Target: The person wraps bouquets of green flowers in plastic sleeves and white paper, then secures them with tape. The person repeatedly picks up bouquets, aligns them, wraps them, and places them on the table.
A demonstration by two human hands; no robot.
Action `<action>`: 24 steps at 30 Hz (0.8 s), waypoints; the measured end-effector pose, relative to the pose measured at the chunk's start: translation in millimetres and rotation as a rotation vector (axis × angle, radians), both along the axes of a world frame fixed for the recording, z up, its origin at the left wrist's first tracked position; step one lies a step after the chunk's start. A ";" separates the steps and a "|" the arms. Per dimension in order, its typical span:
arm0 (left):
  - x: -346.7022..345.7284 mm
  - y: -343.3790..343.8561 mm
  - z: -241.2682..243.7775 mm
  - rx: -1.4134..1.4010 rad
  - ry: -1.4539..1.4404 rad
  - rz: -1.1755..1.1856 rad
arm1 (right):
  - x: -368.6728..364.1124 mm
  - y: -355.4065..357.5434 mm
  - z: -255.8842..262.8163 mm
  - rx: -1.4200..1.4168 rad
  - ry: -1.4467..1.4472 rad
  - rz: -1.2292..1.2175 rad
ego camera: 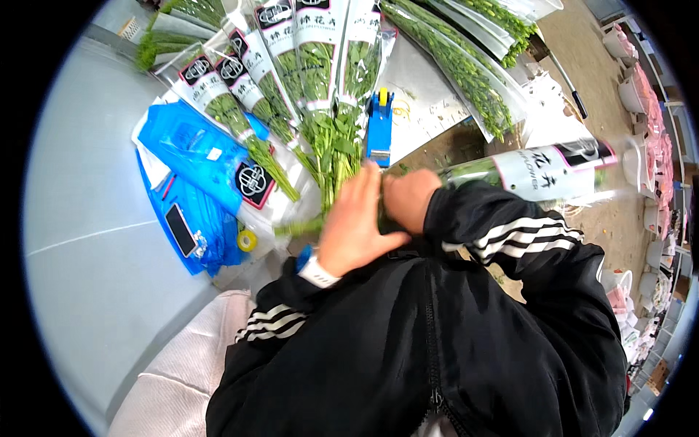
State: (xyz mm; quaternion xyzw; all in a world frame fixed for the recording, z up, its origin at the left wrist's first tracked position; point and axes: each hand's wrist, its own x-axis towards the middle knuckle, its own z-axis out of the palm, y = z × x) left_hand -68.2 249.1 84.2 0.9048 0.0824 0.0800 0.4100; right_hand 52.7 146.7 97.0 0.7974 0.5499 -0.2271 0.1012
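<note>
A sleeve-wrapped bunch of green stems (524,172) lies crosswise in front of me, its printed clear sleeve reaching out to the right. Around its middle my right hand (409,199) is closed like a fist. Bare stem ends (300,226) stick out to the left, beneath my left hand (352,218). That hand is blurred, with straight fingers and the thumb apart; its palm side is hidden. Just beyond both hands stands a blue tape dispenser (379,131) with a yellow roll on top. Several wrapped bunches (314,71) are fanned out on the table, stems towards me.
Blue plastic bags (185,131) lie at the left, with a phone (181,230) and a yellow tape roll (247,240) near them. More greenery in clear sleeves (458,65) rests at the back right of the metal table (418,117). Shelves with white buckets (641,155) line the far right.
</note>
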 end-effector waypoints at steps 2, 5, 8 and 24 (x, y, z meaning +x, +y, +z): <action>2.9 -14.2 -26.8 -0.132 0.252 -0.006 | -18.0 -1.5 -10.4 0.018 -0.074 0.128; 11.8 -24.7 -59.7 -0.373 0.146 0.018 | -5.7 -14.6 -8.3 0.161 -0.157 0.320; 17.8 -22.2 -67.5 -0.278 0.019 0.111 | 16.8 -21.5 13.0 0.723 -0.161 0.225; 116.6 107.2 -76.2 0.133 0.085 1.024 | 271.6 -141.6 -97.9 0.855 0.240 -0.560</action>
